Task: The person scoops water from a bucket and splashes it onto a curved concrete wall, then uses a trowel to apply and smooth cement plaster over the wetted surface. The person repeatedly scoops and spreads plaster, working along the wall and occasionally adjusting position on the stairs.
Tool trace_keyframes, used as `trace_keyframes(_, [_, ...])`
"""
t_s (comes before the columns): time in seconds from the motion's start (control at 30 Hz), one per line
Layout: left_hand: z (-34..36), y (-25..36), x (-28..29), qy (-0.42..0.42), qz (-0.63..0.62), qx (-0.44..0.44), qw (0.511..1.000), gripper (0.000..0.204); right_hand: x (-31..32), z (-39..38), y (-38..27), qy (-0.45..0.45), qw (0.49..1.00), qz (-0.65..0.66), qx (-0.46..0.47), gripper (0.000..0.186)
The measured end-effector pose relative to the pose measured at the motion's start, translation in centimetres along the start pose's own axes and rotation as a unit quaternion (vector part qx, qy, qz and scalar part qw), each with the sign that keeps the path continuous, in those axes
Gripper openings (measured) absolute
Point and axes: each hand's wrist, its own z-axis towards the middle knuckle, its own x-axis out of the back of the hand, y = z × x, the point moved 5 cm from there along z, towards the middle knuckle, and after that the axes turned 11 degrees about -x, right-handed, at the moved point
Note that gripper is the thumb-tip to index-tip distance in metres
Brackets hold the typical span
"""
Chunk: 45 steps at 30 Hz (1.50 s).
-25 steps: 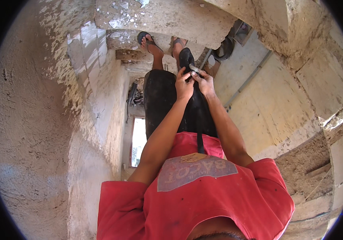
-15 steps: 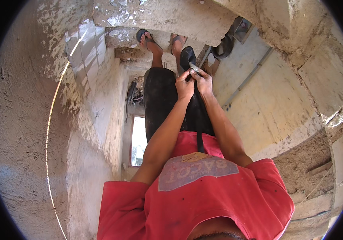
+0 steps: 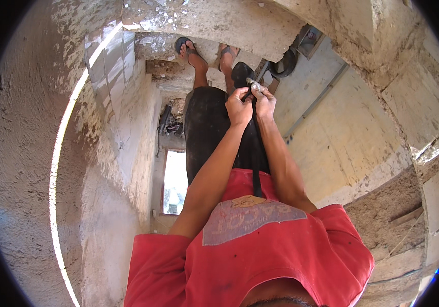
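Both of my hands are held close together in front of my dark trousers [image 3: 206, 133]. My right hand [image 3: 265, 102] is closed, thumb pressed over a small pale grey piece [image 3: 250, 81] at its fingertips; its kind is unclear. Beside it, my left hand [image 3: 239, 107] is closed in a pinch, and what lies between its fingers is hidden. Just beyond the fingers shows a rounded black shape [image 3: 241, 72], which I cannot identify. A narrow black strap [image 3: 257, 184] hangs over my red shirt [image 3: 260, 250].
A rough plastered wall [image 3: 30, 153] rises on the left, crossed by a bright strip of light. My sandalled feet [image 3: 184, 46] stand on a ledge near white fragments [image 3: 150, 23]. A round black container [image 3: 284, 64] and a long bar [image 3: 317, 97] lie to the right.
My hands have shifted slightly right, and the right thumb and small piece have turned a little. The strip of light on the left wall has grown wider and brighter.
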Motion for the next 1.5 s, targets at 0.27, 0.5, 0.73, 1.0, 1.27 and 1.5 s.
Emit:
trace_keyframes(0.27, [0.1, 0.7, -0.4, -0.012, -0.008, -0.039, 0.999, 0.022, 0.1, -1.5, -2.3, 0.01, 0.997, 0.021, 0.075, 0.01])
trace_keyframes(0.5, [-1.0, -1.2, 1.7, 0.009, 0.074, -0.041, 0.996, 0.022, 0.8, -1.3, -9.4, 0.014, 0.991, 0.116, 0.072, 0.013])
trace_keyframes(0.73, [-2.5, -5.4, 0.9, -0.001, -0.206, 0.167, 0.964, 0.046, 2.2, -0.3, -15.3, 0.0, 0.982, -0.08, 0.169, 0.012])
trace_keyframes(1.0, [-2.3, -5.8, 0.1, -0.047, -0.363, 0.235, 0.9, 0.048, 2.0, -2.5, -4.6, -0.073, 0.98, -0.152, 0.101, 0.014])
trace_keyframes(1.27, [-2.4, -3.1, -0.3, -0.039, -0.298, 0.173, 0.938, 0.047, 1.8, -2.4, -2.9, -0.09, 0.977, -0.173, 0.088, 0.028])
trace_keyframes(1.5, [-2.5, -4.0, -1.0, -0.037, -0.338, 0.179, 0.923, 0.048, 1.5, -2.2, -1.3, -0.086, 0.982, -0.155, 0.058, 0.023])
